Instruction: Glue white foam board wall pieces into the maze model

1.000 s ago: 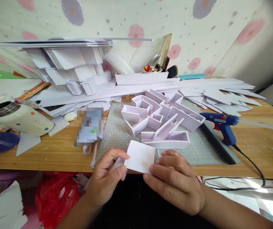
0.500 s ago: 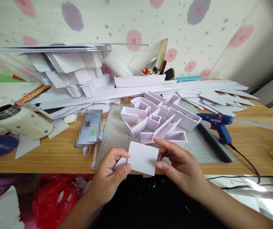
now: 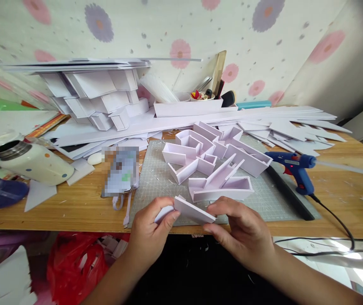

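Between my two hands, over the table's front edge, is a small white foam board piece (image 3: pixel 194 210), tilted so one long edge faces me. My left hand (image 3: pixel 154 228) pinches its left end between thumb and fingers; another white flap shows behind those fingers. The thumb and index finger of my right hand (image 3: pixel 243 233) close on its right corner. Just beyond lies a white foam board structure of joined open compartments (image 3: pixel 197 163), resting on the grey cutting mat (image 3: pixel 151 190).
A blue glue gun (image 3: pixel 295 165) with a cord stands right, by a black bar (image 3: pixel 291 195). Left are a blurred phone (image 3: pixel 121 171) and a dotted bottle (image 3: pixel 38 163). White board strips (image 3: pixel 137 127) and stacked white boxes (image 3: pixel 95 97) line the back. A red bag (image 3: pixel 73 267) hangs below.
The foam board piece has turned from showing its broad face to a steeper tilt with its edge toward me. Both hands still hold it. The view has shifted slightly.
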Available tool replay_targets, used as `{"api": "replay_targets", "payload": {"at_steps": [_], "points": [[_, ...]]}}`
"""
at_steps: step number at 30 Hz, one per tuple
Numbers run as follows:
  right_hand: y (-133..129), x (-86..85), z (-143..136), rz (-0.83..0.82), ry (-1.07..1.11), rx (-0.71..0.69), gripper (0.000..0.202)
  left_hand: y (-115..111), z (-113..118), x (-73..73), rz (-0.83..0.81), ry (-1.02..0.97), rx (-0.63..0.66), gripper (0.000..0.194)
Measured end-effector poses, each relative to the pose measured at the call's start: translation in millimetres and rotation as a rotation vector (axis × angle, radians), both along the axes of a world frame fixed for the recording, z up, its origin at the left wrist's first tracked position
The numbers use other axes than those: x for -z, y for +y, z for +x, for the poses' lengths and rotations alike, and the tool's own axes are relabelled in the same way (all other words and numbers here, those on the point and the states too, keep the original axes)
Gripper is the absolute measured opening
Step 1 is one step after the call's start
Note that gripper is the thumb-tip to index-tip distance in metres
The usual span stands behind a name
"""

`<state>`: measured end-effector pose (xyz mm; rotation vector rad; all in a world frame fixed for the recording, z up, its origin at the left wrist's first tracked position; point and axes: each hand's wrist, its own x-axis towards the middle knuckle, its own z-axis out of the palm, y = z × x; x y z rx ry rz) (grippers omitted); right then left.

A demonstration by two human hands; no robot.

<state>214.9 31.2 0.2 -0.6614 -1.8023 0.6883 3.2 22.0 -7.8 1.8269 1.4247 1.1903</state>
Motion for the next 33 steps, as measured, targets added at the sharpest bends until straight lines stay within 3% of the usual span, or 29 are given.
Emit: {"api": "replay_targets", "payload": {"at_steps": [6, 12, 15, 19, 23, 29, 31, 33], "points": [[0.6, -8.4, -2.7, -0.035, 0.043, -0.090, 0.026, -1.7, 5.7, -3.7, -0.046, -0.008, -0.027, 0.010], [-3.0, -6.2, -1.2, -0.080, 0.073, -0.032, 0.033, -5.2, 8.7, -12.0, -0.178, -0.122, -0.029, 0.011], [-3.7, -0.6, -1.6, -0.303, 0.182, -0.017, 0.039, -5.7, 9.4, -13.9, -0.284, -0.201, -0.031, 0.013], [-1.8, 4.6, -1.7, -0.680, 0.432, -0.155, 0.027, -4.4, 9.7, -9.7, -0.364, -0.454, -0.006, 0.017], [0.3, 1.9, -0.5, -0.938, 0.651, -0.150, 0.022, -4.6, 10.9, -8.0, -0.398, -0.600, 0.030, 0.018], [-0.5, -4.3, -0.5, -1.090, 0.787, -0.146, 0.030, -4.8, 10.4, -11.8, -0.334, -0.352, 0.011, 0.021], [-1.7, -2.1, -0.2, -1.064, 0.771, -0.143, 0.029, -1.8, 8.4, -10.7, -0.265, -0.182, -0.029, 0.022], [-3.3, 1.6, 1.1, -0.936, 0.694, -0.116, 0.027, 2.2, 6.1, -7.6, -0.170, 0.018, -0.051, 0.025]]}}
